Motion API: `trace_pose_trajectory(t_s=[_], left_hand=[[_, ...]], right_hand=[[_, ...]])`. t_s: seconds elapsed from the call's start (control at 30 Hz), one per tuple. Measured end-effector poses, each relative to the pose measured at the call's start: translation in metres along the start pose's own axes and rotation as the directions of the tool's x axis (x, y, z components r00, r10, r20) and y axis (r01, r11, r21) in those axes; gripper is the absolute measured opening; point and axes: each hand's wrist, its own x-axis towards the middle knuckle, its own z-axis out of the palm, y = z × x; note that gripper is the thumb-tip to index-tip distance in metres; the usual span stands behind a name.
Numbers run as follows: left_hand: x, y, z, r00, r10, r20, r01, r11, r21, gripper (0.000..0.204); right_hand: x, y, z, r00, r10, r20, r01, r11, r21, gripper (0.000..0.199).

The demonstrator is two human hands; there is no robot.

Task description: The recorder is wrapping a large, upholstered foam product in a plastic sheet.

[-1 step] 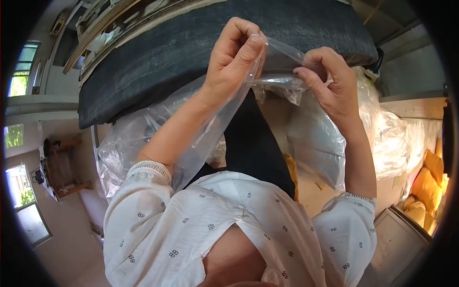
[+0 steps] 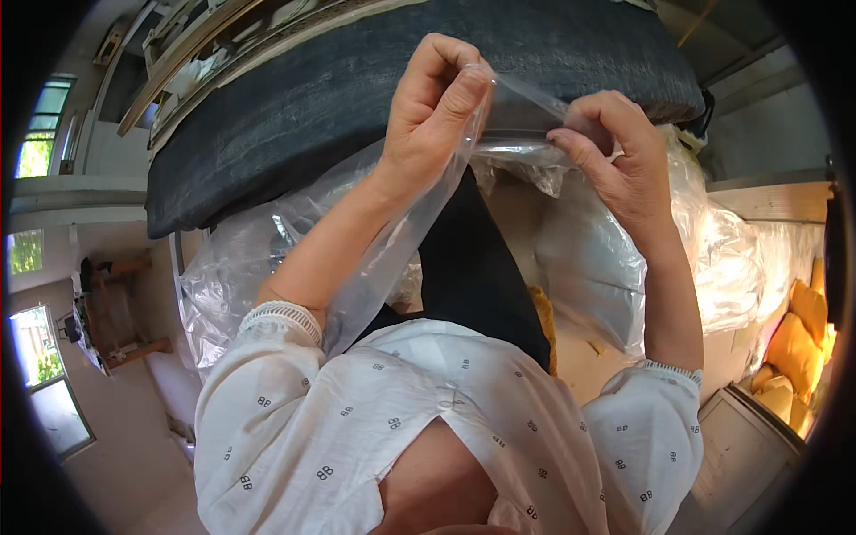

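Observation:
A length of clear plastic film (image 2: 401,234) is stretched between my two hands, above the front edge of a dark cloth-covered surface (image 2: 294,125). My left hand (image 2: 434,111) is closed, its thumb and fingers pinching the film's upper edge. From there the film hangs down along my left forearm toward my lap. At the right, my right hand (image 2: 615,147) is curled with thumb and forefinger at the film's other end. Part of its grip is hidden behind the fingers.
Crumpled clear plastic (image 2: 597,259) hangs below the covered surface, with more plastic (image 2: 731,267) at the right. Yellow cloth bundles (image 2: 794,343) lie at the far right. Wooden strips (image 2: 183,62) rest at the far left. A wooden stand (image 2: 120,312) is by the left wall.
My right hand has shifted very slightly. Both hands keep their hold on the film.

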Motion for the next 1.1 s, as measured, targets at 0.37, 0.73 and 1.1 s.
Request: trace_pose_trajectory(t_s=[0.37, 0.73, 1.1], left_hand=[[-0.035, 0.061, -0.108, 0.801, 0.526, -0.284, -0.034, 0.515, 0.856, 0.008], [-0.296, 0.315, -0.486, 0.64, 0.681, -0.356, 0.755, -0.471, 0.456, 0.038], [-0.409, 0.328, -0.515, 0.384, 0.556, -0.737, 0.921, -0.283, 0.266, 0.044]], right_hand=[[-0.104, 0.076, -0.031, 0.666, 0.299, 0.683, 0.242, 0.78, -0.577, 0.024], [-0.033, 0.255, -0.268, 0.728, 0.641, -0.243, -0.271, -0.057, -0.961, 0.021], [0.075, 0.204, -0.133, 0.99, -0.139, -0.037, 0.08, 0.746, -0.662, 0.031]])
